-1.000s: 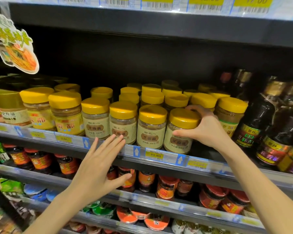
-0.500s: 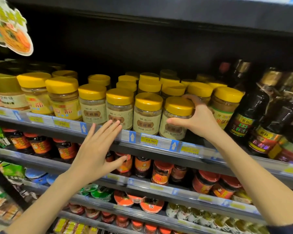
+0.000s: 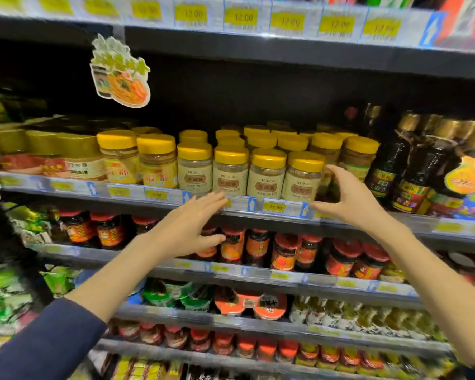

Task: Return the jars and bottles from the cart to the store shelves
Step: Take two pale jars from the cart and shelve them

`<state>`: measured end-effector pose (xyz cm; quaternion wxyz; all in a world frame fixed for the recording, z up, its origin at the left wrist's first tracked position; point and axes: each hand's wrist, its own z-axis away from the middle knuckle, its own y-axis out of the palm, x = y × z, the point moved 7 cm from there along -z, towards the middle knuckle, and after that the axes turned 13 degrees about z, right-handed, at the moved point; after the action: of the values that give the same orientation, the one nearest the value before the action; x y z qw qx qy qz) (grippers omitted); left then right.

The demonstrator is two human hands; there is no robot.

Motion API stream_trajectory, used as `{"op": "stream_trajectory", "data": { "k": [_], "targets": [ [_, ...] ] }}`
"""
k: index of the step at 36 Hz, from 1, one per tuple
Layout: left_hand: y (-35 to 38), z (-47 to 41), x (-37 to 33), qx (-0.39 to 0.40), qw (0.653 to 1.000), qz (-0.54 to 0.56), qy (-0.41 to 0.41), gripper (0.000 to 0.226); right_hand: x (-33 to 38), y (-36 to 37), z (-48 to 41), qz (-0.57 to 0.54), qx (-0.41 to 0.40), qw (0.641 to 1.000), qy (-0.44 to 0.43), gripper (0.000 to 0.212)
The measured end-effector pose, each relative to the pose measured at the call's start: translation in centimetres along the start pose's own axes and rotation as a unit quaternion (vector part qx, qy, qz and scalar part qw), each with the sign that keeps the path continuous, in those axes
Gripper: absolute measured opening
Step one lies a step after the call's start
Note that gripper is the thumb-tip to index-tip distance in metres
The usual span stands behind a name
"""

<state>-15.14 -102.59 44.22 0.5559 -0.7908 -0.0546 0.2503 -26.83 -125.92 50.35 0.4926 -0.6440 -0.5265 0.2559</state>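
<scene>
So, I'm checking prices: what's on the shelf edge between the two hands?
Head view: a yellow 11.90 price tag and blue arrow markers, between the left hand and right hand.

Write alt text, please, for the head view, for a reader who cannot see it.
Two hands reach toward a shelf of yellow-lidded jars: the right hand open beside the end jar of the front row, the left hand flat by its edge. Dark bottles stand to the right.

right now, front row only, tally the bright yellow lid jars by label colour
cream-label jars: 4
yellow-label jars: 2
half-hidden jar behind the right hand, label unclear: 1
total: 7
</scene>
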Motion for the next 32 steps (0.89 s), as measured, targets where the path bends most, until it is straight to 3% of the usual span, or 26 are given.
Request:
{"op": "stream_trajectory", "data": {
  "k": [3, 8, 14, 19, 32],
  "targets": [
    [-0.6, 2.6, 0.4, 0.017, 1.000, -0.011, -0.001, 0.077, 2.0, 0.6, 3.5, 0.028, 0.014, 0.999, -0.032, 0.079],
    [-1.2, 7.7, 2.0, 0.061, 0.997, -0.038, -0.018, 0.076, 5.5, 4.0, 8.0, 0.105, 0.111, 0.987, -0.047, 0.083],
    [-2.6, 14.7, 5.7, 0.097, 0.990, -0.066, -0.079, 0.073, 12.5, 7.1, 10.8, 0.139, 0.169, 0.969, -0.115, 0.075],
    [-5.0, 21.3, 9.2, 0.096, 0.982, -0.074, -0.144, 0.060, 19.8, 10.1, 11.0, 0.128, 0.213, 0.951, -0.183, 0.073],
    [-10.7, 40.4, 21.0, 0.062, 0.915, -0.089, -0.388, 0.073, 43.5, 19.4, 8.7, 0.071, 0.245, 0.873, -0.416, 0.059]
  ]
}}
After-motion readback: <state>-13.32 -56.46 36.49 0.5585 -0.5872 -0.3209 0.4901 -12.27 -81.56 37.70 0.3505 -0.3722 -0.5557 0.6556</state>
